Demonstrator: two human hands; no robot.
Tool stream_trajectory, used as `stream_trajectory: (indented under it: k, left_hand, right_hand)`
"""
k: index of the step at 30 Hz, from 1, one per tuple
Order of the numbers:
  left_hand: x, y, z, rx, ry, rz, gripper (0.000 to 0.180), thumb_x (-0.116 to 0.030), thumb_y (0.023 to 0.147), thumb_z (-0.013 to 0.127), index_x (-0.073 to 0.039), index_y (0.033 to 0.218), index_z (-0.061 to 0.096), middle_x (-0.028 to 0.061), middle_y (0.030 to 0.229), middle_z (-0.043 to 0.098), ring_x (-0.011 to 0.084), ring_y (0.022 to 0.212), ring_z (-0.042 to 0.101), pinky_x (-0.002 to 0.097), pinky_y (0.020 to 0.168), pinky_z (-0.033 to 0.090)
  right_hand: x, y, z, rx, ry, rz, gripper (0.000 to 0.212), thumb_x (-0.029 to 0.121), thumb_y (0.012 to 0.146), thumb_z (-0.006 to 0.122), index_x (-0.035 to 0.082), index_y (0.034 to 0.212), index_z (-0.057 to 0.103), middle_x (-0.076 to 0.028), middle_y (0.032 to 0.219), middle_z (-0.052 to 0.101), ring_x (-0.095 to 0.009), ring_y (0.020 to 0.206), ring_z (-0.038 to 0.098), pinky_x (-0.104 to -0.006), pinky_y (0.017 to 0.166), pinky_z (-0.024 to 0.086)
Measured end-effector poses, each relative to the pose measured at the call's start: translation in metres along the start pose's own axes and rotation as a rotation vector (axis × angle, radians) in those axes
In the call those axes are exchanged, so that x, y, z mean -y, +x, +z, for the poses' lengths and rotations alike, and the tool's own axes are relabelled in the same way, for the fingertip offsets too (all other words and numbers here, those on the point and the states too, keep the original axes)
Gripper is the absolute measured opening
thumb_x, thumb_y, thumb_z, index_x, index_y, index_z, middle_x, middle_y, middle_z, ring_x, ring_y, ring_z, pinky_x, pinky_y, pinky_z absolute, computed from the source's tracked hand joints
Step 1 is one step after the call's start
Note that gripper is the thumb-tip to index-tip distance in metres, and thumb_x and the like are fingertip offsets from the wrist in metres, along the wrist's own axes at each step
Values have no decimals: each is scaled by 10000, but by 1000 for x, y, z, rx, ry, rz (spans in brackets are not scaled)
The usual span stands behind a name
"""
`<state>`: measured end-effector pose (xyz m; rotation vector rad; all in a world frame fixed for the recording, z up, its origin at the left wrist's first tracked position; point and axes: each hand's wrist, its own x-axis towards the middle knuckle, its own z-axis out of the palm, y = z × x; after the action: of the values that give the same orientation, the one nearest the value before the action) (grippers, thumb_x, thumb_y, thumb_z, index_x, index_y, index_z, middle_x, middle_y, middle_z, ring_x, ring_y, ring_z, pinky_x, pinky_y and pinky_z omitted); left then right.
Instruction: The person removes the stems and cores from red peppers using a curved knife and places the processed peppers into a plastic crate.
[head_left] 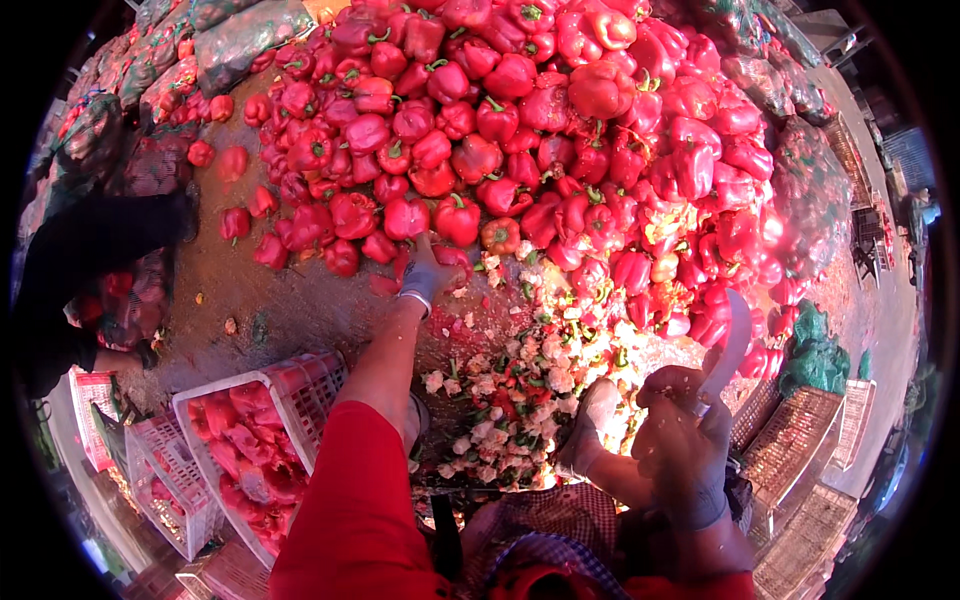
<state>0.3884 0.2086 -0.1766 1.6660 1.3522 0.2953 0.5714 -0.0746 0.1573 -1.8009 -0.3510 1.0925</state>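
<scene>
My left hand (428, 275), in a pale blue-grey glove, stretches forward to the near edge of a big heap of red bell peppers (480, 155). One finger points up toward a pepper, while finger and thumb lie about another red bell pepper (455, 260); the grip is partly hidden. On the right, close to my body, my gloved right hand (695, 465) is closed round a knife (733, 345). Its broad, curved blade points up and away from me. Cut-out pepper cores (520, 390), pale with green stems, lie scattered between my arms.
At my left stands a white plastic crate (185, 400) of red pepper pieces, with more crates (165, 470) beside it. Another person's dark-clothed arm (110, 235) shows at far left. Filled net sacks (805, 195) flank the heap. Brown crates (795, 440) and green netting (815, 350) lie right.
</scene>
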Motion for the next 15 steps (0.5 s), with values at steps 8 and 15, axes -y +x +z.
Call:
stream_trajectory:
  k: [8,15]
  left_hand:
    - [-102,-83,-7,284,-1349,-194,390,-404,930,603,-134,1199,523,32,1023,643,202,811,666,356,668,587]
    - [-204,-182,-58,555,-1258,-99,727,-669,860,503,-127,1344,465,106,1269,586,272,1116,610,463,854,573]
  right_hand:
    - [3,-11,17,64,36,-108,200,67,898,650,3,1075,579,-16,721,575,-63,526,527,-207,440,400]
    - [-4,0,13,40,-425,-788,602,147,772,757,10,1304,511,-161,1149,635,-239,1052,620,-341,920,478]
